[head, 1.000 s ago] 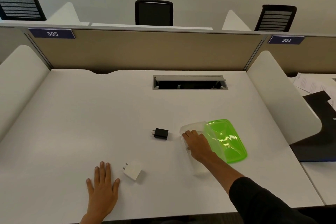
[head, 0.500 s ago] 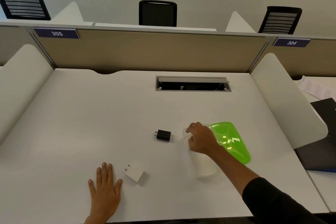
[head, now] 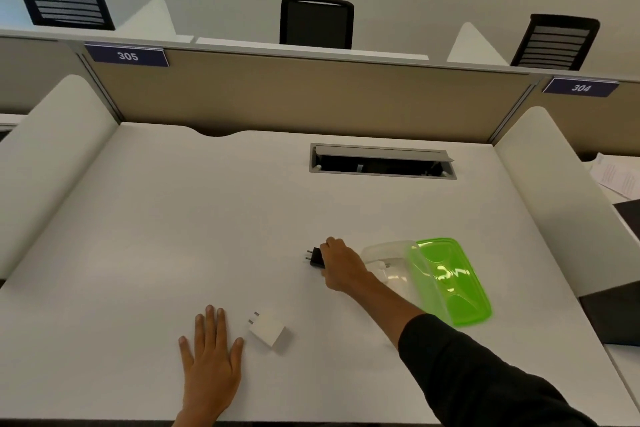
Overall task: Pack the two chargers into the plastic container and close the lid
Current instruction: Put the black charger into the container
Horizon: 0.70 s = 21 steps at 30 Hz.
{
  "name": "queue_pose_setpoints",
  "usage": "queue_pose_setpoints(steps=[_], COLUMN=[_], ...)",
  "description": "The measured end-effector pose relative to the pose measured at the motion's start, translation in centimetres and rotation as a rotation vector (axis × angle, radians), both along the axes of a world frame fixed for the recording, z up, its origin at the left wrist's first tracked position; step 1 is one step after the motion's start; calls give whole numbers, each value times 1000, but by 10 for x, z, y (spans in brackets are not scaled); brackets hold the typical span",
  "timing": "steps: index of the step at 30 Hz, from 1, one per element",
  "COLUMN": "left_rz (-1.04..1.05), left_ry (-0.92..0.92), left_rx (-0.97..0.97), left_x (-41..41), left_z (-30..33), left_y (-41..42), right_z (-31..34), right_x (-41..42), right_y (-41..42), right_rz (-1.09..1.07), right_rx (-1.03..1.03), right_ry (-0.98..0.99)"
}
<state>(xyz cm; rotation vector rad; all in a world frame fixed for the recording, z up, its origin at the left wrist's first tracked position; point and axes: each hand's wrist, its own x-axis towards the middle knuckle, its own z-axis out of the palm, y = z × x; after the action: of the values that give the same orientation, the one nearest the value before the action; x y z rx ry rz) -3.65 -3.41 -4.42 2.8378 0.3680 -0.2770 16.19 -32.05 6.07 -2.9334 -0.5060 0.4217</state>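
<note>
Head view: right hand [head: 341, 267] closing on the black charger [head: 316, 256], left of the open container [head: 388, 255]; a light, rigid block, best pinched by its sides. Left hand [head: 211, 354] lies flat, near the white charger [head: 267, 329].

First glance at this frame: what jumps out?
The bright green lid, lying right of centre on the white desk against the clear plastic container, draws the eye first. Just left of it, the right hand closes around the black charger. Near the front edge, the left hand lies flat beside the white charger, not touching it.
</note>
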Motion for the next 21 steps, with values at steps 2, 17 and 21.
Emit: queue_pose_setpoints(steps=[2, 17, 21], left_rz=[-2, -9, -12], left_ry=[0, -16, -26], left_rx=[7, 12, 8], left_x=[0, -1, -1], left_z=[0, 0, -1], left_y=[0, -2, -2], right_z=[-5, 40, 66], right_x=[-1, 10, 11], right_y=[3, -25, -69], right_rz=[-14, -36, -67], right_rx=[-25, 187, 178], right_ry=[-2, -145, -211])
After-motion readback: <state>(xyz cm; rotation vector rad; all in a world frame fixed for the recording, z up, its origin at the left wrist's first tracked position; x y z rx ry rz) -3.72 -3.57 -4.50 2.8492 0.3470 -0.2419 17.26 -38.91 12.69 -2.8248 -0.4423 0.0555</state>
